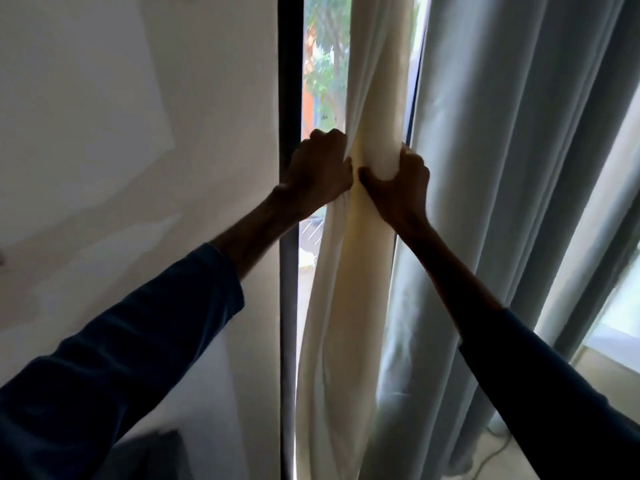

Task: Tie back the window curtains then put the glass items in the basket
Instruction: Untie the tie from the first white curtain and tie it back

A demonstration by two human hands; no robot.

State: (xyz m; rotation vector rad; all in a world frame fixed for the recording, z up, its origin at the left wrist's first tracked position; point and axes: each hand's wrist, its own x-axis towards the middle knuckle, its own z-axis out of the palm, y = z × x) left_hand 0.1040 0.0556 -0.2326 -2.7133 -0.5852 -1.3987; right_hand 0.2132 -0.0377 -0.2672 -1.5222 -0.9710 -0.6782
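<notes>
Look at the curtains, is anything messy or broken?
Nothing is broken or spilled. The cream curtain is just squeezed into a wrinkly bundle, because the left hand and right hand both grip it at about the same height. The grey-blue curtain beside it hangs in smooth folds. No tie shows around either one.

Your L hand (317, 168) & R hand (398, 183): both arms stretched fwd and up, fists side by side, thumbs nearly meeting, fingers curled round the cream curtain (346, 289). Forearms bare below dark sleeves (121, 358).
</notes>
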